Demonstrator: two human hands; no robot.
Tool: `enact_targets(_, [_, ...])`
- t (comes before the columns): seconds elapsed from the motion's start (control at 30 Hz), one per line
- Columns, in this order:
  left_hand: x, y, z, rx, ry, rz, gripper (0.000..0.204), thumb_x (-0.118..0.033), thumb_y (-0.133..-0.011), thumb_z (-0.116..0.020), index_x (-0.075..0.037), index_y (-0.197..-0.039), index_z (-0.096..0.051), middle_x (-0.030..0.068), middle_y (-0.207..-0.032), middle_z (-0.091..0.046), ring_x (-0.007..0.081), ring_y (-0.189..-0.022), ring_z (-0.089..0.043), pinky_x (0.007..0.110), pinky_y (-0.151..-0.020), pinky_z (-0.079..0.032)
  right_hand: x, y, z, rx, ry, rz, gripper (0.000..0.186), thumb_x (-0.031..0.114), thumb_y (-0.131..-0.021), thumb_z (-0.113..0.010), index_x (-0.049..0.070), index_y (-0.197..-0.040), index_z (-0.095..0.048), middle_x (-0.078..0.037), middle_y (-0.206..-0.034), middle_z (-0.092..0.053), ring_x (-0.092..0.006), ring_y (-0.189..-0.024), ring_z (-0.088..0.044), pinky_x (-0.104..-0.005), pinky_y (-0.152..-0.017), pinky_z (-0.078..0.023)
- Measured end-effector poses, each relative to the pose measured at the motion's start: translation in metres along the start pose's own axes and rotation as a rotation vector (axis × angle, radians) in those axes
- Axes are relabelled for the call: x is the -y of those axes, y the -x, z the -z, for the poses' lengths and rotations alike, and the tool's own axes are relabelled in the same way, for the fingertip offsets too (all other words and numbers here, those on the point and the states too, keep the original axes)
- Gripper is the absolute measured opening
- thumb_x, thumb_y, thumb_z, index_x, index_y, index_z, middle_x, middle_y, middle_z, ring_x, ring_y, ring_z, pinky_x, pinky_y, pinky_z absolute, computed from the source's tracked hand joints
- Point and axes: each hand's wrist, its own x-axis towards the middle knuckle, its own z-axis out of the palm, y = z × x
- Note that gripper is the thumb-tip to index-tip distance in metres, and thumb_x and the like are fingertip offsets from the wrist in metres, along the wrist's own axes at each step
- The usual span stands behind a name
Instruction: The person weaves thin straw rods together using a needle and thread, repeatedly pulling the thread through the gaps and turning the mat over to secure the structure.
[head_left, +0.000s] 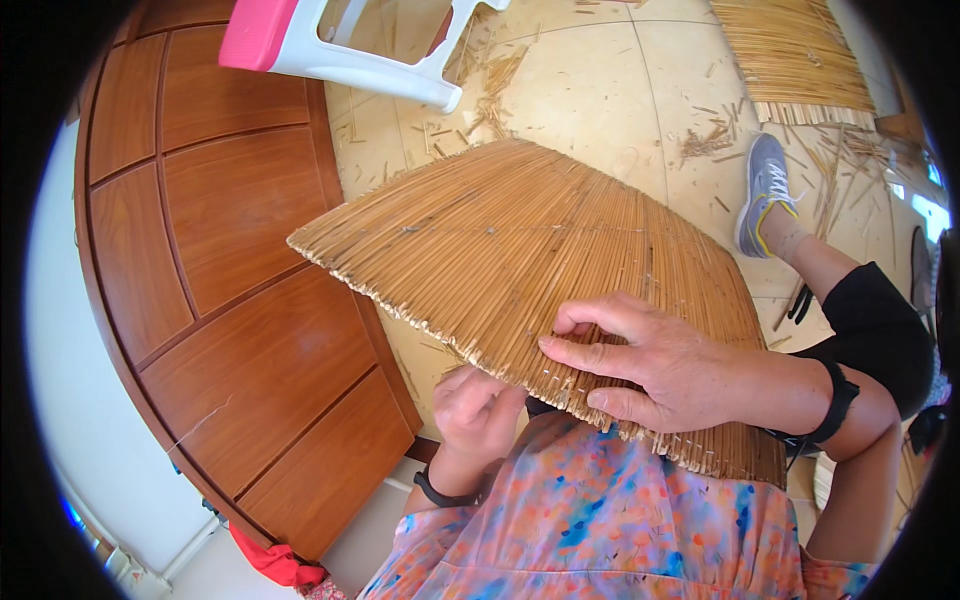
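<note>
A mat of stitched straw stalks (500, 250) lies tilted across my lap, its cut edge toward me. Rows of small pale stitches run near that edge. My right hand (650, 365) rests on top of the mat by the near edge, thumb and fingers apart, fingertips touching the stalks. Just below the cut edge is my left hand (475, 410), slightly blurred, its fingers curled together. Part of those fingers is hidden by the mat, and whatever they may hold cannot be made out.
A brown wooden panelled door (235, 180) stands close on the left. A white and pink plastic stool (370, 75) is at the far left. Another straw mat (795, 60) lies at the far right. Loose straw bits (710, 140) litter the tiled floor near my shoe (768, 190).
</note>
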Motion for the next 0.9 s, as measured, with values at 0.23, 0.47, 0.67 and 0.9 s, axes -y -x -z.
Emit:
enact_targets(0.23, [-0.001,-0.003,0.002,0.027,0.045,0.037,0.017,-0.013,-0.084,-0.080,0.000,-0.090,-0.071,0.0072,-0.079,-0.069,0.0138,-0.059,-0.057,0.025,-0.052,-0.040,0.001,0.001,0.002,0.008,0.009,-0.004,0.053,0.021,-0.092,-0.065,0.001,-0.140,-0.053,-0.018,-0.133,-0.047,-0.0334,-0.121,-0.052,-0.0422,-0.103,-0.045])
enact_targets(0.47, [-0.002,-0.004,0.008,0.100,0.105,0.091,0.018,0.006,-0.075,-0.073,0.004,-0.093,-0.073,0.0141,-0.086,-0.073,0.0263,-0.071,-0.070,0.033,-0.064,-0.054,0.001,0.003,0.001,0.002,-0.022,-0.010,0.056,0.019,-0.091,-0.066,0.002,-0.142,-0.052,-0.018,-0.134,-0.046,-0.0343,-0.123,-0.051,-0.0427,-0.105,-0.044])
enact_targets(0.67, [0.001,-0.007,0.010,0.143,0.103,0.040,0.022,0.008,-0.076,-0.072,0.004,-0.097,-0.073,0.0143,-0.087,-0.073,0.0267,-0.073,-0.071,0.033,-0.065,-0.054,0.000,0.005,0.002,0.010,-0.035,-0.018,0.057,0.019,-0.091,-0.066,0.003,-0.143,-0.051,-0.018,-0.135,-0.046,-0.0345,-0.124,-0.050,-0.0432,-0.105,-0.043])
enact_targets(0.9, [0.001,-0.017,0.021,0.254,0.115,0.018,0.028,0.011,-0.075,-0.071,0.002,-0.101,-0.074,0.0141,-0.087,-0.073,0.0267,-0.074,-0.072,0.033,-0.065,-0.055,-0.002,0.004,0.002,-0.003,-0.049,-0.002,0.057,0.021,-0.091,-0.066,0.003,-0.144,-0.050,-0.019,-0.136,-0.046,-0.0348,-0.124,-0.051,-0.0431,-0.105,-0.043])
